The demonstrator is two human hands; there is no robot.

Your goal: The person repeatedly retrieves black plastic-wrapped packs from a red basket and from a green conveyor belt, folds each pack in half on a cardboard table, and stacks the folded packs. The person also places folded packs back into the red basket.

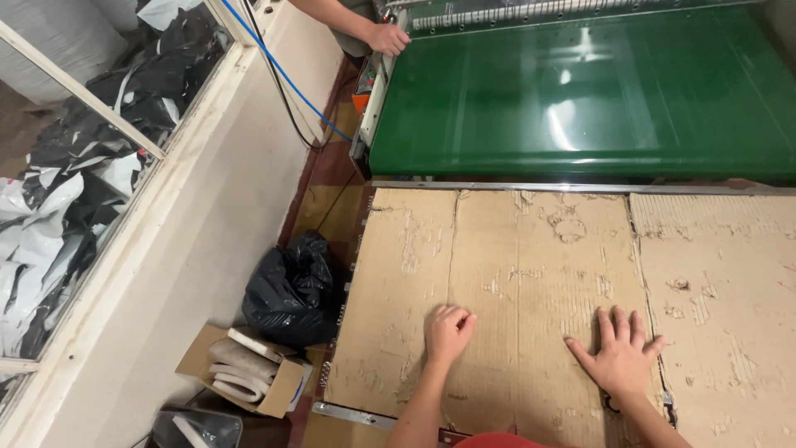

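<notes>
While both of the person's hands rest on the worn cardboard sheet (531,274) that covers the worktable, neither holds anything. The left hand (448,332) lies knuckles up with its fingers curled under, loosely pressed together against the cardboard just left of a fold line that runs down the sheet. The right hand (620,353) lies flat, palm down, fingers spread wide and thumb pointing toward the other hand; it sits near the seam where this sheet meets a second cardboard piece (721,290) to the right. The cardboard is scuffed and torn in many spots (its top layer is peeled away in patches, showing the ribbing).

Beyond the far edge of the cardboard, across a thin metal strip, lies a glossy green conveyor belt (580,91). At its left corner another person's hand (387,37) touches the machine frame, though whether it grips something there is hard to tell from this angle. A blue cable (278,70) runs down along the pale ledge beside the machine.

On the floor left of the table sit a black plastic bag (290,290) and, just in front of it, an open cardboard box (245,373) holding pale curved pieces.
</notes>
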